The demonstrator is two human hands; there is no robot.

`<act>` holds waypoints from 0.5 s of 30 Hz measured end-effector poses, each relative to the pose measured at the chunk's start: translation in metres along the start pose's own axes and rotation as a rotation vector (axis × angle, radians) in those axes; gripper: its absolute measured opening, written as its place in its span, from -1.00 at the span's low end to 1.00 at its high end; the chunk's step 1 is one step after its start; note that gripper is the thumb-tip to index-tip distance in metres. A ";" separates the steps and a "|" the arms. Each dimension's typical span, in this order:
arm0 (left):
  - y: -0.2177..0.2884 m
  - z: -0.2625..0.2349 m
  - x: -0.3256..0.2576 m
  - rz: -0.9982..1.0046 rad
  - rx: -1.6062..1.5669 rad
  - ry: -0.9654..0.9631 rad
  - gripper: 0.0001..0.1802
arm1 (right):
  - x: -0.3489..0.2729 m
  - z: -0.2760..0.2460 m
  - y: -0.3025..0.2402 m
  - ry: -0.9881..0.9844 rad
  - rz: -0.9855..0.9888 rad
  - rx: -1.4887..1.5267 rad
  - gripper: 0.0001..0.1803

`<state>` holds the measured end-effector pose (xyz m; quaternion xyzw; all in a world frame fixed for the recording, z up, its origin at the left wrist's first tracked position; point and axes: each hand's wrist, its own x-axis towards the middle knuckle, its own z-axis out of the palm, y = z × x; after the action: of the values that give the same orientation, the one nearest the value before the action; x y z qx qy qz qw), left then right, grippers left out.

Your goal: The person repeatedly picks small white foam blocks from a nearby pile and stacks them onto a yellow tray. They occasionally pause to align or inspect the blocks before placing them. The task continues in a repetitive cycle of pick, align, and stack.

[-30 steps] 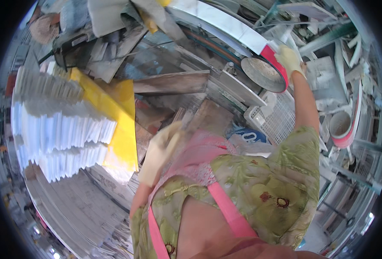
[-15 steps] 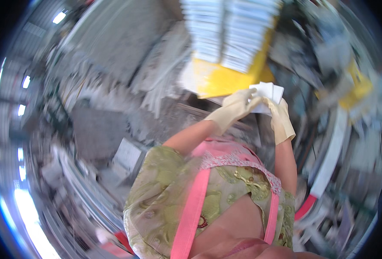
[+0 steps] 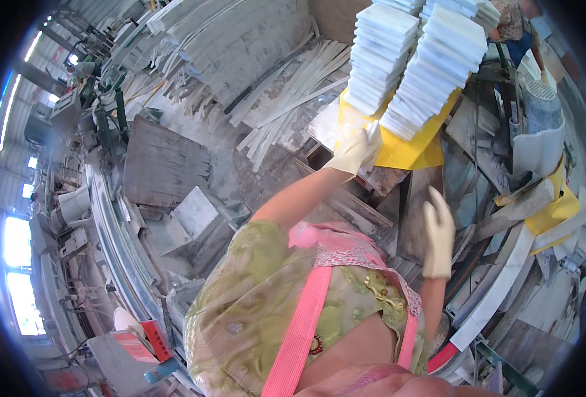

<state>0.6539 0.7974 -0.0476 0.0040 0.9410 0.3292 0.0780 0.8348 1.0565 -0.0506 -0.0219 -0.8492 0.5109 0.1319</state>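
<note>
Cream gloves cover both of my hands. My left hand [image 3: 350, 155] is closed round a few small white tiles [image 3: 374, 134], held on edge in front of the stacks; how many is hard to make out. Off to the right, my right hand [image 3: 439, 233] is raised with its fingers stretched out and holds nothing. Just beyond my left hand, tall stacks of white tiles [image 3: 433, 78] stand side by side on a yellow sheet [image 3: 409, 156], the sheet's near corner bare.
Long pale stone strips [image 3: 293, 99] and big leaning slabs [image 3: 243, 49] lie at the far left. A dark board [image 3: 164, 162] rests on the floor. To the right are a grey motor-like cylinder [image 3: 542, 109] and a curved white rail [image 3: 495, 294]. Another person [image 3: 514, 30] stands at the far right.
My hands have come apart. The left has carried the white tiles toward the stacks, while the right has let go and dropped back toward me. The view has shifted and become sharper.
</note>
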 end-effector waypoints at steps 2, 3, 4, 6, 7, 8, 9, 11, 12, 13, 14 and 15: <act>0.006 0.007 0.000 0.025 0.073 0.017 -0.38 | -0.067 -0.073 0.020 0.268 0.123 -0.215 -0.57; 0.010 0.011 0.000 0.000 0.069 -0.002 -0.40 | -0.104 -0.106 0.027 0.377 0.250 -0.342 -0.52; 0.012 0.014 -0.001 0.007 0.041 0.003 -0.40 | -0.142 -0.139 0.033 0.384 0.286 -0.477 -0.42; 0.017 0.018 -0.004 0.082 0.154 0.116 -0.37 | -0.225 -0.181 0.039 0.253 0.631 -0.920 -0.29; 0.020 0.018 -0.004 0.102 0.152 0.164 -0.37 | -0.255 -0.192 0.046 0.216 0.596 -1.021 -0.30; 0.023 0.017 -0.006 0.050 0.165 0.139 -0.38 | -0.279 -0.196 0.053 0.202 0.567 -1.087 -0.30; 0.025 0.015 -0.006 0.035 0.147 0.160 -0.38 | -0.297 -0.199 0.060 0.199 0.544 -1.137 -0.31; 0.030 0.010 -0.009 -0.068 0.112 0.164 -0.39 | -0.316 -0.201 0.069 0.208 0.483 -1.224 -0.33; 0.032 0.007 -0.010 -0.063 0.095 0.162 -0.39 | -0.318 -0.200 0.071 0.207 0.445 -1.265 -0.34; 0.032 0.006 -0.011 -0.061 0.079 0.157 -0.39 | -0.315 -0.198 0.073 0.207 0.411 -1.299 -0.34; 0.031 0.007 -0.009 -0.068 0.066 0.143 -0.39 | -0.311 -0.199 0.071 0.205 0.377 -1.337 -0.35; 0.028 0.010 -0.008 -0.065 0.052 0.128 -0.38 | -0.305 -0.198 0.068 0.220 0.343 -1.359 -0.36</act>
<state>0.6617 0.8250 -0.0364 -0.0457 0.9519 0.3017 0.0284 1.1710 1.2069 -0.0838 -0.2842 -0.9463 -0.1235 0.0919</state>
